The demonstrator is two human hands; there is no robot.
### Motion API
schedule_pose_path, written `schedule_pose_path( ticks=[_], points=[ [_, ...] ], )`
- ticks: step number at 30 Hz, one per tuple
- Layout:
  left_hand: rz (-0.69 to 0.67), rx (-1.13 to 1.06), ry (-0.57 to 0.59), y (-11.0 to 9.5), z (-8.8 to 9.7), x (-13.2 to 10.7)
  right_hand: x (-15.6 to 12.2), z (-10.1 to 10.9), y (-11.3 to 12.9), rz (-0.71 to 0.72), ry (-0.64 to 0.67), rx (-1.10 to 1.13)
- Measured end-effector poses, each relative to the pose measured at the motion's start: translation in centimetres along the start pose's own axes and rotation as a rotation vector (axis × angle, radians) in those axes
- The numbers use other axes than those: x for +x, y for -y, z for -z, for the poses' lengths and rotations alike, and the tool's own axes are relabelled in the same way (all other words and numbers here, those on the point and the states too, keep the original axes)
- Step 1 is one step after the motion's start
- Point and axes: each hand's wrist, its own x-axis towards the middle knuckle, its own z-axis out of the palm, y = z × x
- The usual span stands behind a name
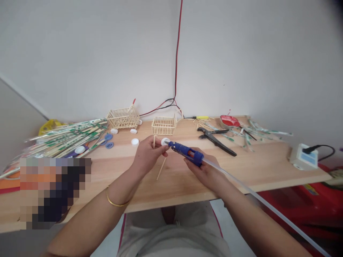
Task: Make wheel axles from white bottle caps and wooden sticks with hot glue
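Observation:
My right hand (206, 167) is wrapped round a blue glue gun (184, 150), with a long translucent glue stick (257, 196) running out of its back. The nozzle points left and meets, or nearly meets, a white bottle cap (165, 141) pinched in my left hand (148, 153). A short wooden stick (154, 142) stands up by the left fingers; whether they grip it I cannot tell. Below them a thin stick (160, 169) slants over the wooden table (177, 192). Just behind is a small cart-like frame of sticks (164, 125). Another white cap (135, 142) lies left of my hand.
A stick cart with white cap wheels (123, 118) stands at the back left, near blue caps (109, 145) and packaged chopsticks (72, 139). To the right lie black-handled cutters (217, 141), a red dish (229, 121), torn wrappers (249, 132) and a white power box (304, 157).

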Motion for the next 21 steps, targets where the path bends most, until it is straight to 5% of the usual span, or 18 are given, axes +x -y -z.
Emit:
schedule_pose_path(
  ticks=[13, 16, 21],
  points=[
    [-0.063, 0.271, -0.105, -0.5, -0.3, -0.2, -0.3, -1.5, 1.3, -0.119, -0.078, 0.106],
    [-0.128, 0.423, -0.149, -0.4, -0.3, -0.3, -0.2, -2.3, 1.5, -0.243, -0.035, 0.335],
    [-0.355, 0.667, -0.229, 1.0, -0.1, -0.2, 0.0, -3.4, 2.5, -0.479, 0.036, 1.037]
  ],
)
